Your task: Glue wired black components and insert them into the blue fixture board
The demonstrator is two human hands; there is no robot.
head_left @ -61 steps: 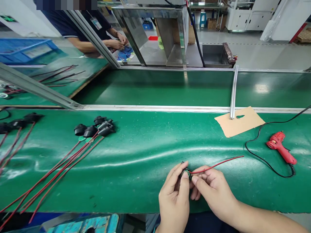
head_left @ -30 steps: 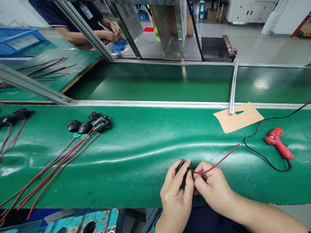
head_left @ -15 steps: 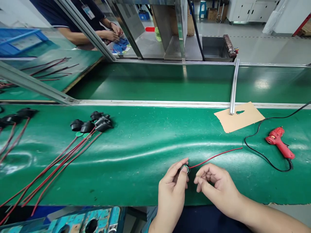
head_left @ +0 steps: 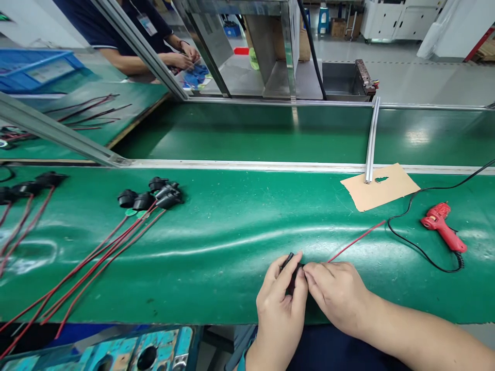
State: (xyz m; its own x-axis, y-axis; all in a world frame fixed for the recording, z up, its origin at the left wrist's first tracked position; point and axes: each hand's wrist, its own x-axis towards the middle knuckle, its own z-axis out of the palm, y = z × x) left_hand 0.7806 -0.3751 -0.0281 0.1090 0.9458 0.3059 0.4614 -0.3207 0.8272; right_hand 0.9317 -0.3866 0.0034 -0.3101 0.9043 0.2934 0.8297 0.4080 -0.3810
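Observation:
My left hand (head_left: 284,306) is closed around a small black plastic part (head_left: 287,260), which shows between the fingers; most of it is hidden. My right hand (head_left: 336,288) is pressed up against it, thumb and fingers pinched together at the part's right side. From behind the right hand's knuckles a red wire (head_left: 356,241) runs out up and to the right, its near end covered by the fingers. Off to the left, several black round housings (head_left: 143,201) with long red wires (head_left: 96,257) lie in a cluster on the green bench mat (head_left: 216,288).
A red glue gun (head_left: 443,226) with a black cord (head_left: 406,242) lies at the right. Behind it, a cardboard piece (head_left: 398,188) sits under an aluminium bar (head_left: 372,141). More black housings (head_left: 25,190) lie at far left. Across the frame, a co-worker's hands (head_left: 185,56) handle something blue.
The right hand has moved left to meet the left hand and closed at the part. The left hand has turned the part, hiding its green face. The wire now slants more steeply upward.

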